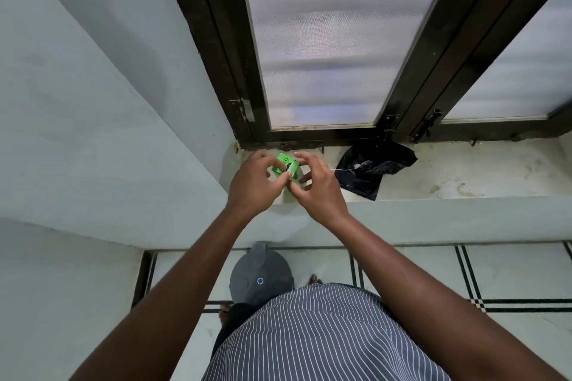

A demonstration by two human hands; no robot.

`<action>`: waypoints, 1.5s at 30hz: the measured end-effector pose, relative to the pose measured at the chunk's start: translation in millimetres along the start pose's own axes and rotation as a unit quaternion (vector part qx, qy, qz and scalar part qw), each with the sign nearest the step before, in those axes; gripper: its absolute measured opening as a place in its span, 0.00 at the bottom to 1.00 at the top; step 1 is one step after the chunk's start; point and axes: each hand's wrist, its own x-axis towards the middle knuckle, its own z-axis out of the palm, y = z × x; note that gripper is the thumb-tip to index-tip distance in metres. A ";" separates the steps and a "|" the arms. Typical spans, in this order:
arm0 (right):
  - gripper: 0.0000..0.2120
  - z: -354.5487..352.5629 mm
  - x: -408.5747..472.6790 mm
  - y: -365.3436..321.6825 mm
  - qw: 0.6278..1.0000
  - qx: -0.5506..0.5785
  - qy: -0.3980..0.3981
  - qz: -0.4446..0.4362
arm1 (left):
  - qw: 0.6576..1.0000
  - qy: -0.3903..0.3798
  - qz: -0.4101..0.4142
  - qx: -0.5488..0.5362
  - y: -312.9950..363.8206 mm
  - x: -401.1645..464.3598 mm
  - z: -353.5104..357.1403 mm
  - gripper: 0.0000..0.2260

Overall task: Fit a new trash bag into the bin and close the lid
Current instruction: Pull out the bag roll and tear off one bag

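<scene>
Landmark: I am placing everything relative to the window sill (pixel 448 176).
Green packet: I am watching a small green packet (pixel 286 165) (presumably the new trash bags) being held just above the sill's left end, near the corner by the wall.
Left hand: the left hand (pixel 255 185) is pinching the packet, its grip clamped on the packet's left side.
Right hand: the right hand (pixel 315 185) is curling its fingers round the packet's right side, thumb and fingertips working at the opening.
Black bag: a loose black bag (pixel 371 168) is lying on the sill, just to the right of the hands, with a thin white string trailing from it.
Bin: the grey bin (pixel 261 275) is standing on the floor below the sill, its lid down, partly hidden by my arm and shirt.
Risk, tearing: I am judging that pulling too hard could rip the wrapper or the thin bag inside.
Risk, dropping: the packet is small, so a slipping pinch could send it to the floor.
Risk, order: the lid is not yet lifted; both hands are busy.
</scene>
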 end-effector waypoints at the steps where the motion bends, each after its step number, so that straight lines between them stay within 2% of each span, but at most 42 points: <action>1: 0.26 -0.2 -0.3 -0.9 1.000 -0.012 0.001 0.001 | 1.000 0.004 0.004 0.010 0.4 0.0 0.4 0.10; 6: 0.28 -3.2 -0.7 -4.8 0.998 -0.064 0.012 0.002 | 0.999 0.029 0.022 0.039 3.6 -1.5 0.0 0.10; 10: 0.34 -5.3 -2.2 -6.4 0.993 -0.113 0.001 -0.019 | 0.997 0.027 0.054 0.051 4.1 -4.8 1.2 0.11; 15: 0.26 -12.7 -4.0 -10.1 0.989 -0.138 -0.022 -0.037 | 0.997 0.015 0.070 0.007 0.5 -7.1 2.7 0.09; 17: 0.25 -17.0 -6.2 -9.3 0.990 -0.134 -0.028 -0.043 | 0.998 0.029 0.056 -0.006 -0.8 -8.2 2.8 0.09; 21: 0.19 -29.9 -6.8 -8.6 0.995 -0.091 -0.027 -0.035 | 0.997 0.059 -0.030 -0.045 -1.5 -13.8 13.1 0.11; 24: 0.17 -37.1 -3.5 -9.6 0.996 -0.084 -0.023 -0.022 | 0.990 0.021 -0.070 -0.122 -3.4 -18.7 25.8 0.11; 26: 0.16 -40.9 0.2 -9.2 0.997 -0.078 -0.020 0.009 | 0.990 -0.006 -0.041 -0.133 -4.8 -22.3 31.4 0.19; 29: 0.18 -47.2 8.1 -8.8 0.995 -0.068 -0.033 0.061 | 0.992 -0.013 0.003 -0.127 -6.4 -24.8 38.2 0.24; 34: 0.27 -56.9 25.3 -12.1 0.985 -0.048 -0.078 0.143 | 0.988 0.008 0.032 -0.153 -7.0 -22.9 44.5 0.20; 42: 0.37 -63.0 48.6 -25.2 0.962 -0.081 -0.161 0.205 | 0.984 0.006 0.049 -0.171 -8.1 -22.8 46.0 0.20; 45: 0.36 -64.0 55.4 -35.5 0.946 -0.117 -0.211 0.216 | 0.985 -0.008 0.078 -0.152 -5.8 -25.3 45.8 0.25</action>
